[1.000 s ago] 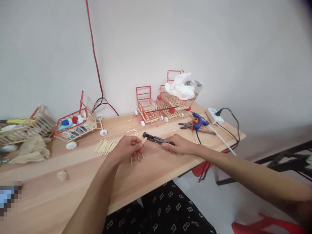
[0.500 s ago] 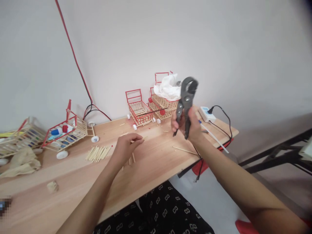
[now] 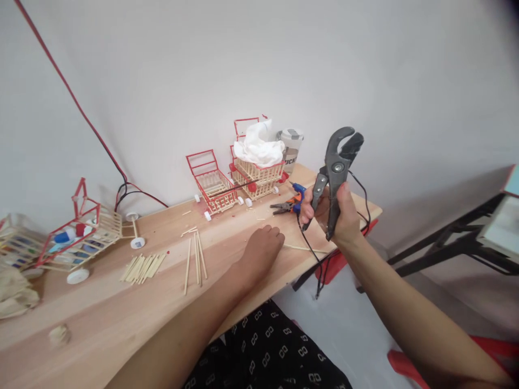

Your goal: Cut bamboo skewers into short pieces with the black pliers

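Note:
My right hand (image 3: pixel 336 210) is wrapped round the handles of a dark grey pipe cutter (image 3: pixel 338 167). The tool is raised above the table's right end, its curved jaws upward and apart. Low over the tabletop, my left hand (image 3: pixel 264 247) has its fingers curled down; their tips are hidden, so whatever they hold cannot be made out. Beside those fingers lies a thin wooden stick (image 3: pixel 306 249). Several longer sticks (image 3: pixel 197 256) lie left of my left hand, and farther left is a bundle of short cut sticks (image 3: pixel 142 269).
Small red-trimmed stick carts (image 3: pixel 219 189) stand against the wall, one bearing a white cloth (image 3: pixel 259 145). Pliers (image 3: pixel 286 206), a blue glue gun (image 3: pixel 299 194) and a labelled cup (image 3: pixel 291 146) are nearby. More carts (image 3: pixel 81 237) stand left. A black cable (image 3: pixel 310 246) hangs over the edge.
My left hand has moved right from the longer sticks toward the single stick, palm now turned down. The pipe cutter stays in my right hand, its jaws showing wider apart. The view has shifted right.

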`<state>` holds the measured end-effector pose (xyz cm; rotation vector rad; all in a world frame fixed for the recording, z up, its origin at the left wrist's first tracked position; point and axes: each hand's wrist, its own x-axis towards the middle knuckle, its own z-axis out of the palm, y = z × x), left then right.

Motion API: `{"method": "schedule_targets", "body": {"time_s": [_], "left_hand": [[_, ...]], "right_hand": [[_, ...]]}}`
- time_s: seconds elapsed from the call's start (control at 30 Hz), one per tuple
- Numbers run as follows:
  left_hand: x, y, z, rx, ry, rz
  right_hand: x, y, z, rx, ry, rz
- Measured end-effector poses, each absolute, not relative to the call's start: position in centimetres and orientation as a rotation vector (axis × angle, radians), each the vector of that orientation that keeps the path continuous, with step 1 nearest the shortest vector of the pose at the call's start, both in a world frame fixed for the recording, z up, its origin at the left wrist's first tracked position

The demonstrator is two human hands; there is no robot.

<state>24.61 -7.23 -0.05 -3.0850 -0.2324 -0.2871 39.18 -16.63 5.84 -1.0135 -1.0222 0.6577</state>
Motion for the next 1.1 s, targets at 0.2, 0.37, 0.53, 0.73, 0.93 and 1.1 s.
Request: {"method": "schedule_targets", "body": {"time_s": [0.2, 0.37, 0.53, 0.73, 0.93, 1.1], "left_hand": [[20.2, -4.3, 1.5, -3.312, -0.984, -0.631], [14.8, -2.7, 2.2, -3.256, -1.375, -0.739], [13.9, -5.7, 1.3, -3.005, -0.965, -0.465], [13.4, -7.9, -0.6, -2.856, -0.674, -0.223], [12.3, -7.6, 0.6, -2.872, -0.699, -0.263], [11.5, -8.8, 0.6, -2.865, -0.8, -0.174]], "right_hand": [[38.4, -17.1, 5.6, -1.008, -1.049, 0.626], [34.9, -15.0, 4.9, -1.1, -1.135, 0.526], [32.3, -11.6, 2.9, -1.146, -1.166, 0.485], [31.2, -10.1, 1.4, -1.061, -1.135, 0.53], [31.3, -10.0, 0.3, -1.03, -1.066, 0.519], [31.4, -10.1, 0.4, -1.032, -1.054, 0.512]]}}
